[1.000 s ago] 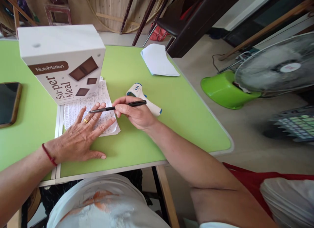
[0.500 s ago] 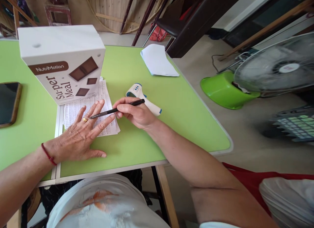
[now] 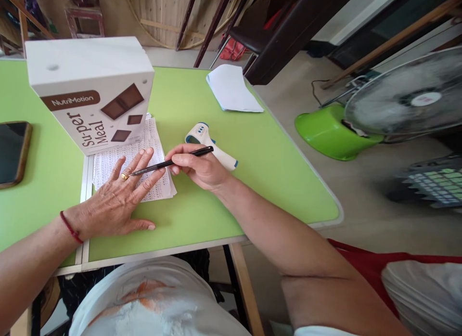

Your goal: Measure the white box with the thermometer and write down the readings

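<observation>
Nearest you is your white shirt [image 3: 151, 302], with an orange patch on its front, just below the table edge. Your left hand [image 3: 117, 201], a red bracelet [image 3: 71, 227] at its wrist, lies palm down with all 5 fingers spread, 1 of them wearing a gold ring [image 3: 124, 176]. Your right hand [image 3: 198, 167] pinches a black pen [image 3: 162, 164] between thumb and fingers; its tip points at your left fingers beside the ring, but you cannot tell if it touches. Under your left fingers are the written sheets [image 3: 153, 138] on the green table [image 3: 288, 182]. Just beyond your right hand lies a white-and-blue handheld device [image 3: 224, 155], and well to the left a phone [image 3: 13, 153]. The white box [image 3: 97, 105] stands upright at the sheets' far end. Blank-looking papers [image 3: 234, 88] lie at the far edge; past the table, to the right, are a green stool [image 3: 325, 134] and a fan [image 3: 400, 97].
</observation>
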Tool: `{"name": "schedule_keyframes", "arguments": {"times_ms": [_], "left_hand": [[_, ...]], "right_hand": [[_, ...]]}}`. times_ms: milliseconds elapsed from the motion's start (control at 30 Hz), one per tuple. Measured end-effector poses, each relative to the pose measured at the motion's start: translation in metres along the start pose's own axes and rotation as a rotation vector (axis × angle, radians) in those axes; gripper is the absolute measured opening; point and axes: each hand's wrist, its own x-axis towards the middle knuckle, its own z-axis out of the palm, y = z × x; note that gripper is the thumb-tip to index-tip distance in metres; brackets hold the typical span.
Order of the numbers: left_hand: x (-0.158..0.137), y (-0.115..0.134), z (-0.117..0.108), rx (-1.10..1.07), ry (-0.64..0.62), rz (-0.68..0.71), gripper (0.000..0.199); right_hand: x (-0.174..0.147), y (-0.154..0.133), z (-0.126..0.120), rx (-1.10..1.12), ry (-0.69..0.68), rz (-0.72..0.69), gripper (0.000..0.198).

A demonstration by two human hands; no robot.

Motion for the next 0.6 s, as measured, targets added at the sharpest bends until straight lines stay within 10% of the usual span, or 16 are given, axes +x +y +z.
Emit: {"name": "schedule_keyframes", "arguments": {"times_ms": [600], "left_hand": [[0.0005, 0.0001, -0.0013, -0.009, -0.034, -0.023, 0.098]], "right_hand": [[0.0007, 0.0011, 0.0006, -0.011, -0.003, -0.009, 0.014]]}}
